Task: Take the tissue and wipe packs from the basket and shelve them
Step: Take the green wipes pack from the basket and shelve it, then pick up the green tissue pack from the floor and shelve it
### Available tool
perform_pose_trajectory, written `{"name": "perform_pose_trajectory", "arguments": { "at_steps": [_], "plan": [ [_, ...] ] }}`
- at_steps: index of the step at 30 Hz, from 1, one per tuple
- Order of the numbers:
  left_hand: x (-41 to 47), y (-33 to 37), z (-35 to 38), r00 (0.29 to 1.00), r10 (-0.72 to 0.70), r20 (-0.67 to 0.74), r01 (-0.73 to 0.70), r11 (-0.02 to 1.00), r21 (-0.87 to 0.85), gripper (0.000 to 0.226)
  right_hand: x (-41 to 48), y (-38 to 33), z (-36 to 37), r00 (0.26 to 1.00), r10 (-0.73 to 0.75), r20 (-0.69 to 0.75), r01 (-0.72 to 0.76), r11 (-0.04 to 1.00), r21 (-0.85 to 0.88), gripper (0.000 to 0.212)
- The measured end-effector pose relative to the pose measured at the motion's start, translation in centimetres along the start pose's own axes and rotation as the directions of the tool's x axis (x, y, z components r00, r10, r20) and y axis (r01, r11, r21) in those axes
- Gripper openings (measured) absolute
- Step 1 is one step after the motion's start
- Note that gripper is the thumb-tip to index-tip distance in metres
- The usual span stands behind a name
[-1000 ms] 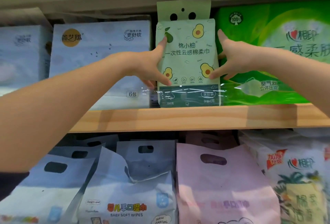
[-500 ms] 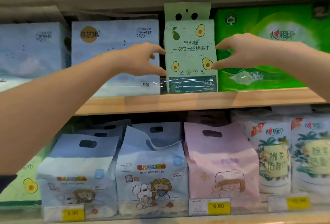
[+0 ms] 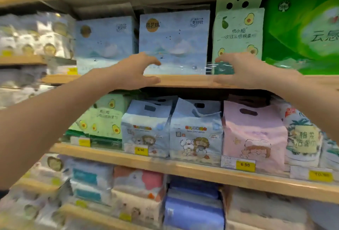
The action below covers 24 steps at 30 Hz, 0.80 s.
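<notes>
Both hands hang in front of the upper wooden shelf (image 3: 183,81), empty; the left hand (image 3: 136,72) is curled loosely with thumb and fingers apart, grasping nothing; the right hand (image 3: 244,71) is likewise spread and released, partly covering the bottom of the avocado-print cotton tissue pack (image 3: 238,35); that pack stands upright on the shelf, between a pale blue tissue pack (image 3: 174,42) and a large green tissue pack (image 3: 302,33); on the shelf below, baby wipe bags (image 3: 196,130) stand in a row beside a pink bag (image 3: 254,132).
</notes>
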<state>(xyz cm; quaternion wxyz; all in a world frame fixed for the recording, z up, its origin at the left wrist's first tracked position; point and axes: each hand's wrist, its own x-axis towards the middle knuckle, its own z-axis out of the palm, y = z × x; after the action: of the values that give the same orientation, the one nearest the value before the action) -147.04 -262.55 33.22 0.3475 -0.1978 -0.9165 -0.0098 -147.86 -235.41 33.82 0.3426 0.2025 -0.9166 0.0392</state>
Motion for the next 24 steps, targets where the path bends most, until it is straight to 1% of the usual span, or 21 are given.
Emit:
{"name": "perform_pose_trajectory", "arguments": {
  "at_steps": [3,6,9,12,15,19,24],
  "plan": [
    [-5.9,-1.2,-0.4,0.991,-0.131,0.037,0.129,0.990,0.056,0.054,-2.1,-3.2,1.7,0.995,-0.093,0.043,0.090,0.994,0.068,0.059],
    [-13.0,-1.6,-0.5,0.964,-0.252,0.086,0.245,0.966,0.086,0.056,-5.1,-6.6,4.3,0.976,-0.186,0.113,0.169,0.975,0.148,0.062],
    [-20.7,-1.8,-1.0,0.910,-0.364,0.201,0.344,0.930,0.129,0.057,-8.3,-11.1,7.0,0.944,-0.268,0.193,0.220,0.947,0.235,0.062],
    [-28.8,-2.2,-2.2,0.850,-0.459,0.258,0.426,0.888,0.174,0.055,-11.2,-16.5,9.3,0.905,-0.358,0.230,0.264,0.896,0.357,0.061],
    [-36.6,-3.0,-4.0,0.771,-0.567,0.291,0.520,0.824,0.226,0.053,-13.5,-22.8,11.4,0.861,-0.460,0.216,0.336,0.834,0.438,0.057],
    [-47.2,-4.8,-6.6,0.674,-0.691,0.261,0.637,0.722,0.268,0.051,-16.9,-32.4,13.9,0.782,-0.575,0.241,0.410,0.765,0.496,0.051],
    [-60.5,-7.2,-10.3,0.509,-0.823,0.253,0.761,0.567,0.314,0.049,-22.1,-45.7,16.7,0.693,-0.688,0.218,0.402,0.619,0.675,0.052]
  ]
}}
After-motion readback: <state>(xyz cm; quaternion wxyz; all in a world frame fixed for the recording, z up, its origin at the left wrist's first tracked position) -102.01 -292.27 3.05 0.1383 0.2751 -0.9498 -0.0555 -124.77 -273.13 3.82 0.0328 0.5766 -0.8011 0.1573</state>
